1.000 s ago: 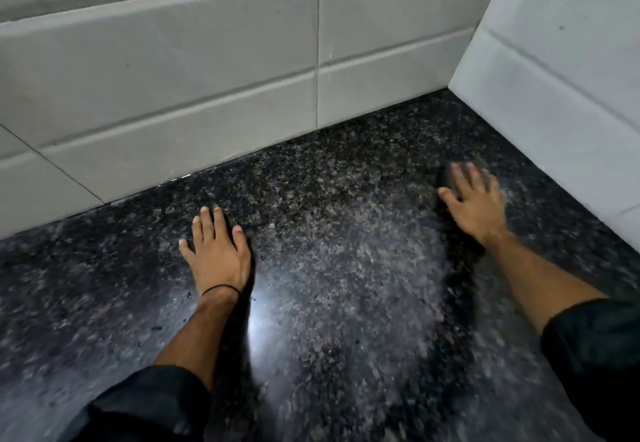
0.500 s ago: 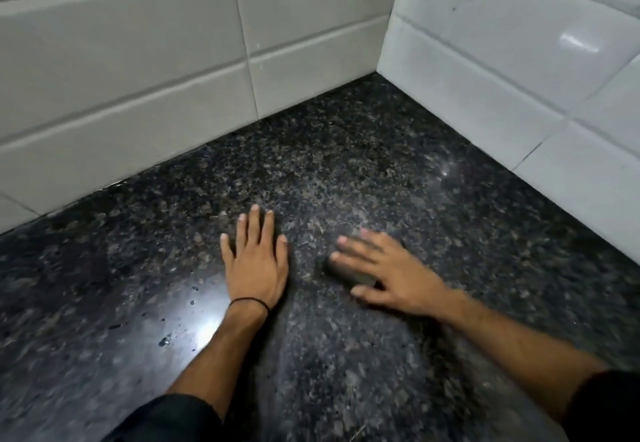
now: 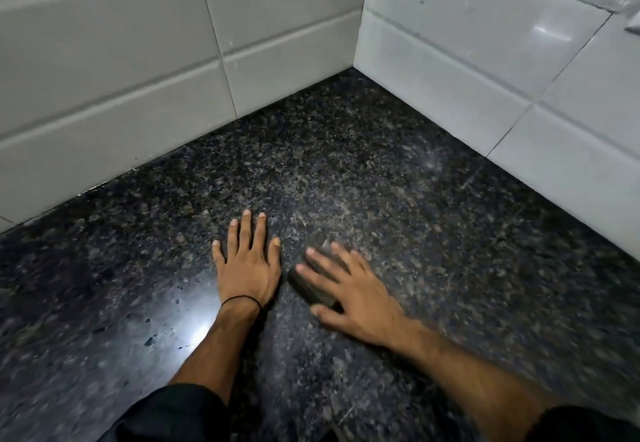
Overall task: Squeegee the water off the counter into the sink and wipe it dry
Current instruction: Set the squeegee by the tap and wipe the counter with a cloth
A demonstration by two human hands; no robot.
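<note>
The right hand (image 3: 349, 289) is pressing flat, fingers spread wide, on a small dark cloth (image 3: 313, 287) that is lying on the counter (image 3: 433, 241); whether it is a cloth or a sponge is hard to tell through the blur. The left hand (image 3: 247, 268) is resting just beside it, palm down with fingers open and close together, holding nothing and bracing on the stone. A thin black band (image 3: 242, 300) is sitting around the left wrist.

The likely trouble is this: the pad is small and the hand is only pinning it from above, so a quick stroke may be letting it slip out from under the fingers, or smearing moisture around instead of lifting it. Droplets (image 3: 149, 339) are showing on the shiny patch to the left of the left arm, so that side looks to be needing a pass as well.

Further out, the white tiled walls (image 3: 485, 71) are meeting in a corner beyond both hands, and the seam where tile joins stone is a place where water may be collecting. The bracing hand itself is covering a patch of stone that cannot be dried until it lifts. No sink and no squeegee are in view.
</note>
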